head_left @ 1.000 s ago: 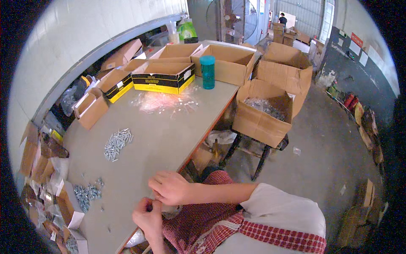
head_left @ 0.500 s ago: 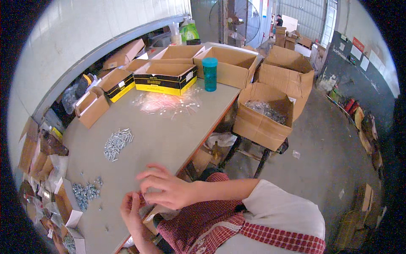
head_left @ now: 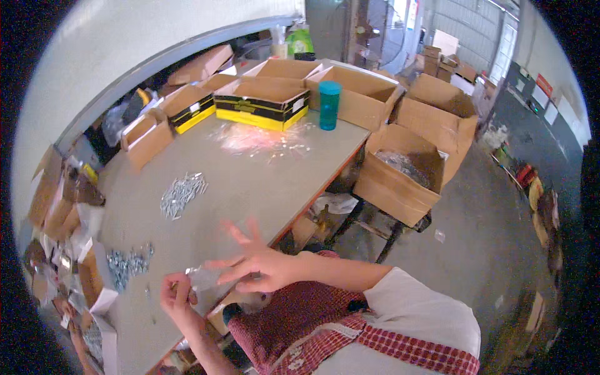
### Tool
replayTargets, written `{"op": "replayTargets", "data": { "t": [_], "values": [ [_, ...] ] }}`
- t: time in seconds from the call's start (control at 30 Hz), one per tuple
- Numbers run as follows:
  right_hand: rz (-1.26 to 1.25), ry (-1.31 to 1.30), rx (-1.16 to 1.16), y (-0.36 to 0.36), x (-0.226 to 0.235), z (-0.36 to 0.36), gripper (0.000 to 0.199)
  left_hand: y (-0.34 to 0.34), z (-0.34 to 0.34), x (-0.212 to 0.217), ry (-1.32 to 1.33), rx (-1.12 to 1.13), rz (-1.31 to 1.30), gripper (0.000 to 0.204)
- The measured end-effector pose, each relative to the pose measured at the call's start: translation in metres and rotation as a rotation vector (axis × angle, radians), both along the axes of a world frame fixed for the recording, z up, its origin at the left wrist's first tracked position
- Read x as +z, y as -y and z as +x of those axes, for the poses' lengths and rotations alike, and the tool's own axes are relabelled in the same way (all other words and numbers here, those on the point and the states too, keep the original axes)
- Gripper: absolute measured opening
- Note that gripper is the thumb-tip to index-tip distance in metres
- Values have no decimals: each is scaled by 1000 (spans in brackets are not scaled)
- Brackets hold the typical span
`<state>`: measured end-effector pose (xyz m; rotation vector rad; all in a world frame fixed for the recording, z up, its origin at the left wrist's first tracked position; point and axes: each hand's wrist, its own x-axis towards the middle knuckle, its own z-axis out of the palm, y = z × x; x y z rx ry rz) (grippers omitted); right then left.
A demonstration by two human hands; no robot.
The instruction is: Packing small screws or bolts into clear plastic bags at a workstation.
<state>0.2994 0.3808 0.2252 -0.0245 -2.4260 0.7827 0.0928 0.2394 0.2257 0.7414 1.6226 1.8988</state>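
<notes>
My left hand [head_left: 175, 295] hovers over the near edge of the grey table [head_left: 250, 187] and pinches a small clear plastic bag [head_left: 201, 278]. My right hand [head_left: 256, 262] is just right of the bag, fingers spread and blurred, thumb close to the bag's edge; I cannot tell if it touches. A small heap of silvery bolts [head_left: 128, 262] lies just left of my left hand. A larger heap of long silvery screws [head_left: 181, 194] lies farther up the table.
A pile of clear bags [head_left: 262, 140], a teal cup [head_left: 329, 105] and a yellow-and-black box [head_left: 262, 103] sit at the far end. Open cardboard boxes [head_left: 400, 178] ring the table; small boxes [head_left: 94, 281] crowd the left edge.
My right hand has opened, its fingers now fanned out above the table. My left hand has risen a little, and the clear bag now shows between the two hands.
</notes>
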Motion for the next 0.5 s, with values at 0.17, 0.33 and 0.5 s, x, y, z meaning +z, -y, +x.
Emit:
{"op": "replayTargets", "data": {
  "t": [0.17, 0.33, 0.5],
  "values": [
    [118, 18, -120, 0, 1, -3, 39, 9, -9, -18, -608, 291, -25, 23],
    [259, 42, -74, 10, 8, -10, 38, -3, 29, 28, -1362, 64, -144, 47],
    [392, 83, 154, 24, 7, -38, 44, 3, -3, -23, -1317, -127, -128, 39]
  ]
}}
